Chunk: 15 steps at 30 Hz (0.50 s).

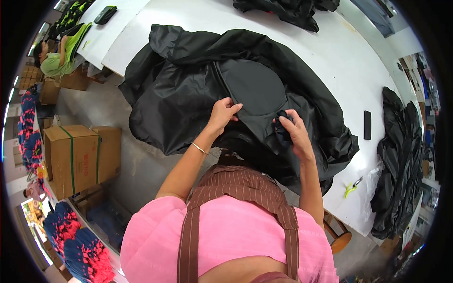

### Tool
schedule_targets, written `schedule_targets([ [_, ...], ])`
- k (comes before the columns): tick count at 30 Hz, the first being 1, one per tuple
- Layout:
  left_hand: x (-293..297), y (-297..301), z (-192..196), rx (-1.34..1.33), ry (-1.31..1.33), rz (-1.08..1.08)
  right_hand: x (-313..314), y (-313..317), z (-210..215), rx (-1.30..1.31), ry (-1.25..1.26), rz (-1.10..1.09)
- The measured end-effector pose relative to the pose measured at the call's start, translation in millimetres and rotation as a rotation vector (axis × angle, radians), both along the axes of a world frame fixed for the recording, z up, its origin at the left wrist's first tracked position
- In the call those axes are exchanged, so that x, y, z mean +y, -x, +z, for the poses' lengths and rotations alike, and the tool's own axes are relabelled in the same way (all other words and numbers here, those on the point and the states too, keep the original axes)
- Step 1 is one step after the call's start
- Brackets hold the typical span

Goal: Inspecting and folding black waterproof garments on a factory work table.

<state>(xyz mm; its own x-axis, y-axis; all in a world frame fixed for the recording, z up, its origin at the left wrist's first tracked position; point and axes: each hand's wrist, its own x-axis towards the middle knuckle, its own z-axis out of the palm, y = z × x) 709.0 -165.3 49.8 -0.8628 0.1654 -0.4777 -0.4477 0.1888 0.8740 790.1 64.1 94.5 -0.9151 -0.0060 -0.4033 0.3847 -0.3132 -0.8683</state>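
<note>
A large piece of black fabric [174, 101] lies heaped over the front of the white table, its near side hanging down. It has a round flat panel [255, 87] with a seam around it. At the panel's lower left edge, my left hand [224, 114] pinches the black fabric between thumb and fingers. My right hand [295, 132], to the right of the panel, is closed around a bunched, crumpled part of the black fabric. The fingertips of that hand are partly hidden by the folds.
On the white table [330, 70] at right lie a black strip [367, 125], small snips with yellow-green cord [351, 187] and more black fabric [396, 160]. Another black heap [288, 12] lies at the back. Cardboard boxes [78, 158] stand left; a person [56, 61] works beyond. A wooden stool [339, 240] stands lower right.
</note>
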Motion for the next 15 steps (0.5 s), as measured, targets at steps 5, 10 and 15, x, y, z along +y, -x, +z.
schedule_targets([
  [5, -2, 7, 11, -0.196, -0.592, -0.059, -3, 1, 11, -0.039, -0.168, -0.039],
  [10, -4, 8, 7, -0.133, -0.619, -0.047, -10, 23, 36, 0.113, -0.357, -0.014],
  [15, 9, 5, 27, -0.114, -0.585, 0.034, -36, 42, 44, 0.338, -0.597, 0.224],
])
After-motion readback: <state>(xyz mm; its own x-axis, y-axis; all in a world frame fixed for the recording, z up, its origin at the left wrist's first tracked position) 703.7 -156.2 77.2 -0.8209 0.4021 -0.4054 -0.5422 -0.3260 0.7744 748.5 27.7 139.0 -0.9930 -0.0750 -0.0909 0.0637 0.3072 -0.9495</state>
